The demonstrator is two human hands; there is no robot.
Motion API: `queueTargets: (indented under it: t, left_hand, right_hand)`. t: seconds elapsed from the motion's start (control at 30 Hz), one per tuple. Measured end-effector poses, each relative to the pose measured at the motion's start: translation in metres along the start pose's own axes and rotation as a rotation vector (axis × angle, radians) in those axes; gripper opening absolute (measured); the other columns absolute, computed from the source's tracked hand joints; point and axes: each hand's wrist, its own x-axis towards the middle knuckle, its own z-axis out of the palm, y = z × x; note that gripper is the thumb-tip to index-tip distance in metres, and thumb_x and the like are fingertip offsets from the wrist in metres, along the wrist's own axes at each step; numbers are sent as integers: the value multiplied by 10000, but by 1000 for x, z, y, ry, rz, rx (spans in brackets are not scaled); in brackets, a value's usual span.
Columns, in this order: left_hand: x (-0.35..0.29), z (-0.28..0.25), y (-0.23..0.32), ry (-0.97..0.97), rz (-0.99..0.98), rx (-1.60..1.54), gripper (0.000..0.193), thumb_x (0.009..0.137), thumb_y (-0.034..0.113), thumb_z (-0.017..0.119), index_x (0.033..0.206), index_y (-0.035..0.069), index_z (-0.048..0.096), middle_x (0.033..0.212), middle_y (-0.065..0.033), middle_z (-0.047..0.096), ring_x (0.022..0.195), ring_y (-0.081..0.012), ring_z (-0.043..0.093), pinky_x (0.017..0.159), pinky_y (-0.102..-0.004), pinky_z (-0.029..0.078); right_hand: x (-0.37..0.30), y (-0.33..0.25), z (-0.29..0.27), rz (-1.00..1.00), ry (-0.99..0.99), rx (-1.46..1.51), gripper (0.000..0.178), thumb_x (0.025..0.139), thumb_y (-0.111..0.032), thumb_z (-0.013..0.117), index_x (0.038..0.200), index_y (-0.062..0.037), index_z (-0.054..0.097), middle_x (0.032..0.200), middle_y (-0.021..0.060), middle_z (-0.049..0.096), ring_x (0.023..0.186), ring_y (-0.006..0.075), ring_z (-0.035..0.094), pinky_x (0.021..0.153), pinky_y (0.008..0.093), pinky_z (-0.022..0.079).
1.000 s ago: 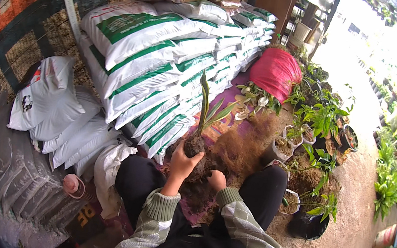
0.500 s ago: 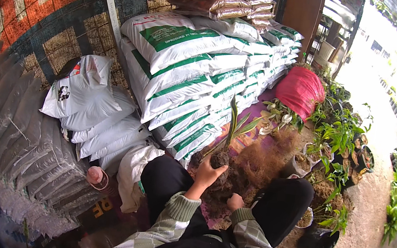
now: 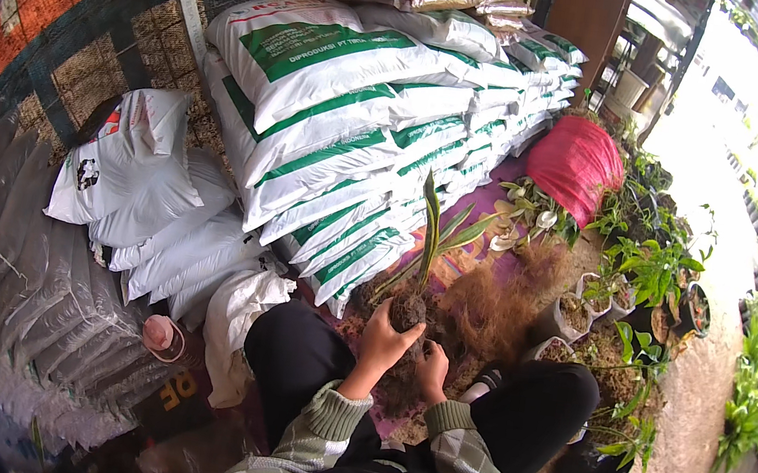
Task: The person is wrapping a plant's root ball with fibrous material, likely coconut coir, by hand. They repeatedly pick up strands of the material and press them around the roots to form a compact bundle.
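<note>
A snake plant [image 3: 432, 234] with long yellow-edged leaves stands upright between my knees. My left hand [image 3: 381, 344] is wrapped round its dark, soil-covered root ball [image 3: 408, 310], thumb across the near side. Close against the lower right of the root ball is my right hand [image 3: 431, 374], its fingers curled in; whatever they pinch there is hidden. Loose dark soil [image 3: 399, 394] lies beneath both hands on a purple patterned sheet. Just beyond the right hand spreads a heap of brown fibre [image 3: 497, 300].
White-and-green sacks [image 3: 335, 97] rise in a tall stack ahead. Grey sacks [image 3: 174, 229] and a pink container [image 3: 160, 334] are on the left. To the right stand potted plants [image 3: 652, 272], a black pot [image 3: 592, 470] and a pink sack [image 3: 580, 167].
My right hand has come up from the soil to the root ball. The left hand and plant have shifted slightly left, and the view has moved a little.
</note>
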Motion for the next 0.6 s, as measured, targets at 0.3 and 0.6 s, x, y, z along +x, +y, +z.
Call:
queueTargets:
  t: [0.3,0.6]
  left_hand:
    - [0,9,3,-67,-19,-64,470,730,248,756,1092,4,583,1007,-170,642,914,-319,638,794,-394,501]
    - [11,-3,23,-174,-115,-417,410,777,128,731,1134,5,571,1022,-76,649,905,-158,612,820,-298,481]
  right_hand:
    - [-4,-4,-2,169,-73,159,271,813,-126,578,1047,11,566,999,254,623,961,427,594,813,464,472]
    - [72,-46,-35,-173,-298,13,491,838,-212,537,1229,52,403,852,318,616,818,475,605,715,541,466]
